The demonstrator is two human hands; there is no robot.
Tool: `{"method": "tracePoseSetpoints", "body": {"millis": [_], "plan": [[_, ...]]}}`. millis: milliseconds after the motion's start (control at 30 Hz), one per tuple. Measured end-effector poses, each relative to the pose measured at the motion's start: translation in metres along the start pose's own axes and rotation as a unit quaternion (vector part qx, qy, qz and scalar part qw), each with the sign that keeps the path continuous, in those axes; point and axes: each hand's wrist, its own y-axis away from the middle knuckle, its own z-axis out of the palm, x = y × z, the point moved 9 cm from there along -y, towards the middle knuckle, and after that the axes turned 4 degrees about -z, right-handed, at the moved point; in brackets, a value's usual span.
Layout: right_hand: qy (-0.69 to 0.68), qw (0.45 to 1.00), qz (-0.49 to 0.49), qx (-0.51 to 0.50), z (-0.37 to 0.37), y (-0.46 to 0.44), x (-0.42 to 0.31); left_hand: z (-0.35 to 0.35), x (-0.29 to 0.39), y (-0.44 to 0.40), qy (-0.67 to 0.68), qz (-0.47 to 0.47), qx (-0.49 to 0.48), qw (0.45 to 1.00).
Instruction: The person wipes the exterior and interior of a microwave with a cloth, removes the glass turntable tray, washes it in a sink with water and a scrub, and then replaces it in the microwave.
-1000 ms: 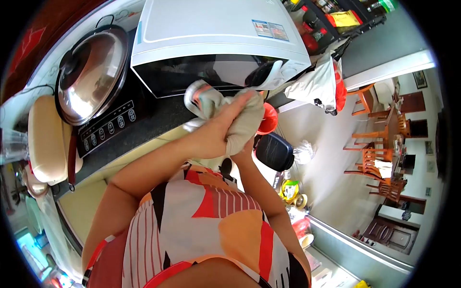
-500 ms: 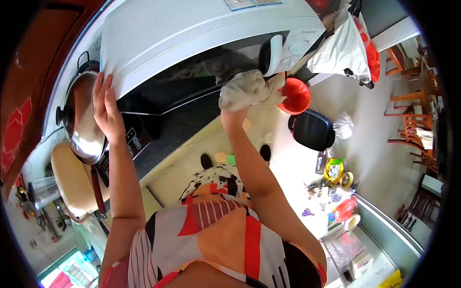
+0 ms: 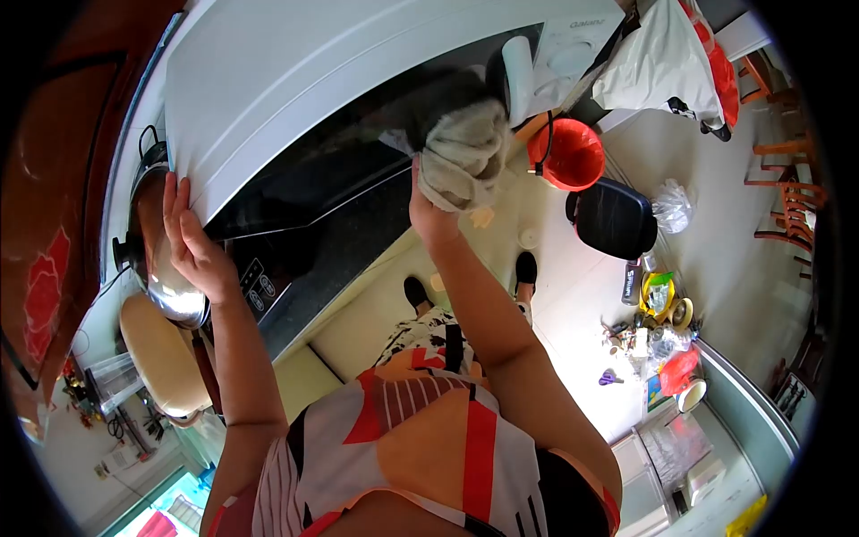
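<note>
1. While the left hand (image 3: pixel 204 255) spreads open at the microwave's (image 3: pixel 358 54) side, the right hand (image 3: pixel 433 218) grips 1 cloth (image 3: pixel 467 154) at the door (image 3: pixel 327 148).
2. Wiping looks partway; reflections probably hide what's done or left.

Domestic kitchen, identified by 1 white microwave (image 3: pixel 358 80) on a dark counter (image 3: pixel 349 237), a cooktop (image 3: pixel 259 282) with touch keys and 1 lidded pan (image 3: pixel 165 251) at left. Wooden chairs (image 3: pixel 792 215) stand in the adjoining room at far right.
</note>
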Motion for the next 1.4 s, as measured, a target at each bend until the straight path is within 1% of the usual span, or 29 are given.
{"method": "tracePoseSetpoints", "body": {"millis": [33, 100, 167, 200, 267, 300, 333, 400, 433, 533, 567, 633, 700, 767, 833, 867, 933, 967, 1000, 1033, 1067, 1100, 1133, 1167, 1200, 1267, 1300, 1333, 1400], "plan": [[0.027, 0.999, -0.025, 0.000, 0.002, -0.022, -0.012, 0.000, -0.001, -0.001, -0.009, 0.004, 0.001, 1.000], [0.049, 0.995, -0.090, -0.010, 0.017, -0.021, -0.033, 0.001, 0.007, 0.001, -0.038, 0.006, -0.003, 0.999], [-0.128, 0.987, -0.074, -0.060, 0.063, 0.010, -0.043, 0.003, 0.011, 0.000, -0.047, 0.027, 0.002, 0.999], [-0.299, 0.947, -0.003, -0.119, 0.105, 0.060, -0.050, 0.003, 0.012, -0.003, -0.052, 0.026, 0.008, 0.998], [-0.169, 0.932, -0.090, -0.308, 0.107, 0.093, -0.112, 0.003, 0.011, 0.000, -0.063, 0.012, -0.007, 0.998], [-0.281, 0.892, -0.139, -0.326, 0.111, 0.120, -0.137, 0.002, 0.008, 0.000, -0.053, 0.005, -0.007, 0.999], [-0.213, 0.910, -0.173, -0.311, 0.095, 0.110, -0.150, 0.001, 0.008, 0.002, -0.052, 0.008, -0.012, 0.999], [-0.127, 0.916, -0.300, -0.234, 0.070, 0.087, -0.152, 0.002, 0.006, 0.000, -0.039, 0.023, -0.011, 0.999], [-0.220, 0.905, -0.212, -0.296, 0.075, 0.085, -0.123, 0.002, 0.003, 0.000, -0.017, 0.013, -0.005, 1.000], [-0.050, 0.919, -0.061, -0.386, 0.100, 0.029, -0.028, 0.002, 0.008, 0.000, -0.042, 0.028, 0.007, 0.999], [-0.073, 0.942, -0.002, -0.326, 0.114, 0.018, 0.001, 0.000, 0.009, 0.000, -0.079, 0.054, 0.008, 0.995], [0.146, 0.949, -0.151, -0.236, 0.123, 0.029, -0.010, -0.003, 0.004, 0.002, -0.064, 0.041, 0.011, 0.997], [0.168, 0.923, -0.287, -0.195, 0.103, 0.031, -0.077, 0.000, 0.000, 0.000, -0.013, 0.025, 0.010, 1.000], [-0.082, 0.944, -0.214, -0.236, 0.055, 0.032, -0.110, -0.001, -0.004, 0.000, -0.033, 0.026, -0.009, 0.999], [-0.147, 0.916, -0.214, -0.306, 0.063, 0.084, -0.100, -0.004, 0.004, -0.002, -0.052, 0.015, -0.010, 0.998], [-0.181, 0.897, -0.213, -0.342, 0.058, 0.091, -0.104, -0.010, 0.031, 0.004, -0.080, 0.070, 0.042, 0.993], [-0.181, 0.932, -0.128, -0.285, 0.032, 0.076, -0.086, 0.000, 0.095, 0.030, -0.129, 0.177, 0.144, 0.965], [-0.181, 0.943, -0.082, -0.267, 0.016, 0.068, -0.075, 0.024, 0.106, 0.042, -0.068, 0.158, 0.062, 0.983], [-0.183, 0.950, -0.038, -0.249, -0.002, 0.064, -0.063, 0.061, 0.112, 0.056, 0.035, 0.114, -0.046, 0.992], [-0.309, 0.902, 0.139, -0.267, -0.012, 0.075, -0.031, 0.097, 0.117, 0.073, 0.130, 0.048, -0.139, 0.981], [-0.351, 0.843, 0.292, -0.284, -0.027, 0.085, -0.004, 0.155, 0.112, 0.089, 0.269, -0.128, -0.241, 0.924], [-0.379, 0.766, 0.444, -0.268, -0.046, 0.100, 0.020, 0.193, 0.120, 0.095, 0.351, -0.183, -0.256, 0.882], [-0.352, 0.744, 0.514, -0.243, -0.073, 0.101, 0.040, 0.225, 0.122, 0.095, 0.348, -0.160, -0.248, 0.890], [-0.325, 0.716, 0.580, -0.211, -0.102, 0.103, 0.059, 0.252, 0.128, 0.093, 0.443, -0.142, -0.197, 0.863], [-0.318, 0.723, 0.591, -0.162, -0.131, 0.100, 0.079, 0.267, 0.130, 0.091, 0.429, -0.171, -0.205, 0.863], [-0.354, 0.704, 0.613, -0.056, -0.175, 0.099, 0.112, 0.281, 0.137, 0.089, 0.397, -0.236, -0.220, 0.859], [-0.364, 0.708, 0.605, -0.027, -0.192, 0.095, 0.124, 0.277, 0.136, 0.086, 0.428, -0.288, -0.211, 0.831], [-0.374, 0.711, 0.596, 0.002, -0.205, 0.085, 0.135, 0.274, 0.136, 0.085, 0.427, -0.280, -0.215, 0.832], [-0.351, 0.725, 0.593, 0.014, -0.215, 0.070, 0.157, 0.270, 0.138, 0.082, 0.424, -0.263, -0.228, 0.836]]}}
